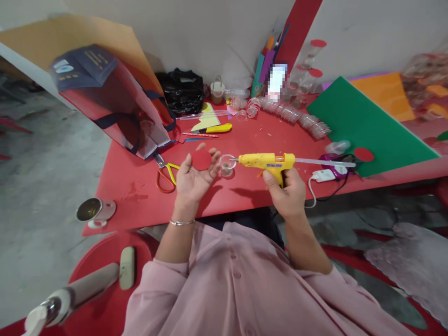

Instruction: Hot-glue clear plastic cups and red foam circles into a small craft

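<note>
My left hand (195, 179) is turned palm up and holds a flat red disc (202, 159) between the thumb and the fingers. In my right hand (287, 191) is a yellow hot glue gun (262, 161), gripped by its handle. A long clear glue stick (324, 162) sticks out of its back end, and its metal nozzle points left. Just beyond the nozzle tip, a small clear plastic cup (227, 171) stands on the red tabletop (224, 200), close to my left fingertips. Left of my left hand lie scissors or pliers with orange and yellow handles (167, 179).
A yellow cutter knife (217, 128) lies behind my hands. Nested clear cups (297, 116) run along the back. A green board (367, 126) leans at right near a white plug (324, 175). At left stand a paper bag (115, 102) and, by the edge, a mug (100, 211).
</note>
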`<action>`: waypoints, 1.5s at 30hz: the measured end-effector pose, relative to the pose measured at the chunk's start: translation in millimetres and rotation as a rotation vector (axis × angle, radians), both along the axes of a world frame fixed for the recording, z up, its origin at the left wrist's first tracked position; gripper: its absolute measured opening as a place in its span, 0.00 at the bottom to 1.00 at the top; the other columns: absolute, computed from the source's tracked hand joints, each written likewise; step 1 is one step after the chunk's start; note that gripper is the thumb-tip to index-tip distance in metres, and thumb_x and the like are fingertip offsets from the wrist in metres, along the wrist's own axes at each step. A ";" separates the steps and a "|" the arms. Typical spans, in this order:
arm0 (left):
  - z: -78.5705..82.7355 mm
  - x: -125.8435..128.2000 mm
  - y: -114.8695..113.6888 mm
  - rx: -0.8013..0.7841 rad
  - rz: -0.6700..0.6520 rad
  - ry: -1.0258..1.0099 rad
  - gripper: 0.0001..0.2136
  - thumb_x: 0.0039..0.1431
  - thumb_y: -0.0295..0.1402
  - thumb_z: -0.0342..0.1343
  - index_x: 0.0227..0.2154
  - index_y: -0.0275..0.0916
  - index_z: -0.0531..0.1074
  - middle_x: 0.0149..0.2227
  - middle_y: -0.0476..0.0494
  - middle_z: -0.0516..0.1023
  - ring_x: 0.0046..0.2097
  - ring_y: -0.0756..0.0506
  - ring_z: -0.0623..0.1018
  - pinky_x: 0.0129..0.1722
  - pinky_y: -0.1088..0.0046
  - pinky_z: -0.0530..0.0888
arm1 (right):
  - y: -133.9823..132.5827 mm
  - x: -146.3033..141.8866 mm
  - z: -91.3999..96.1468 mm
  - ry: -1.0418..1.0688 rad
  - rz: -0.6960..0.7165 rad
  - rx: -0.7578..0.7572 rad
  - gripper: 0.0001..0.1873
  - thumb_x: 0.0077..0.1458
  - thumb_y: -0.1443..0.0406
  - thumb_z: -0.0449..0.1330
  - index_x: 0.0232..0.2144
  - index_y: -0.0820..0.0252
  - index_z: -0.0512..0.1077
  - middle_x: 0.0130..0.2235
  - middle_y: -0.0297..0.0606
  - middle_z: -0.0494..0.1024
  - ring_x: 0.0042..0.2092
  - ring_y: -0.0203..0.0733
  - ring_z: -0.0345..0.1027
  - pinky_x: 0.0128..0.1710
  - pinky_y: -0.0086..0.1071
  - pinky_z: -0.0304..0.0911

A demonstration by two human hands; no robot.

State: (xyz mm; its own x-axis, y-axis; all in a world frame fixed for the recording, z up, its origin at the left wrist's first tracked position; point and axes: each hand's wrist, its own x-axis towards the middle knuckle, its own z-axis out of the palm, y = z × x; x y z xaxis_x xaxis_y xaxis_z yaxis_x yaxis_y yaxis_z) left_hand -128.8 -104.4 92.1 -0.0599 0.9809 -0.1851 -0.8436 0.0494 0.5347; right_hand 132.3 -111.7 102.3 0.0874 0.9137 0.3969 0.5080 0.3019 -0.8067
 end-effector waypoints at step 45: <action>25.6 80.8 -74.9 0.035 0.295 0.660 0.15 0.51 0.42 0.74 0.33 0.38 0.77 0.24 0.50 0.79 0.22 0.51 0.76 0.17 0.80 0.69 | -55.6 -9.9 28.7 -0.353 -0.016 0.564 0.13 0.60 0.66 0.67 0.47 0.50 0.76 0.41 0.37 0.86 0.41 0.47 0.80 0.43 0.41 0.78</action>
